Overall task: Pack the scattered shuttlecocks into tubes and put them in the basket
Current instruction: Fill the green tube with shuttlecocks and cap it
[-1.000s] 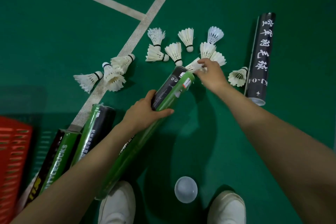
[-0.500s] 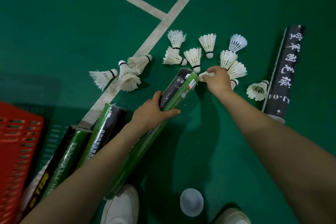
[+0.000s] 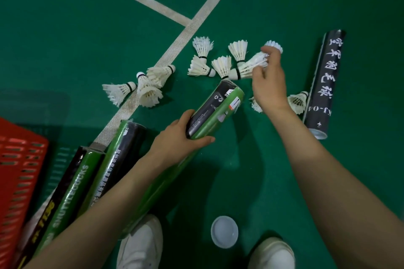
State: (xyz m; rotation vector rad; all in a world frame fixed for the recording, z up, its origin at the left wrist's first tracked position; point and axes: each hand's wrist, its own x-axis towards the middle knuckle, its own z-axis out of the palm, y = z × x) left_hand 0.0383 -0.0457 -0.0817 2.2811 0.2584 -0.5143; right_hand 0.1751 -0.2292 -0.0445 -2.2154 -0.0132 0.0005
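Head view: our left hand (image 3: 181, 137) grips the green tube (image 3: 218, 111), our right hand (image 3: 269, 85) pinches a shuttlecock (image 3: 249, 67); we judge packing early, with loose shuttlecocks (image 3: 150, 91) mid-frame and tubes (image 3: 122, 159) beside the basket (image 3: 19, 159).

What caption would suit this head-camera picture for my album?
Left hand grips a green-and-black tube; right hand pinches a shuttlecock just beyond its far end.

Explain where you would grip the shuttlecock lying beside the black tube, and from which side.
Pinch the shuttlecock lightly across its feather skirt, coming from above on the side away from the black tube. It lies on its side with its cork end by the tube, so that end is crowded, while the skirt flares away. That grip probably leaves the cork free to enter a tube first.
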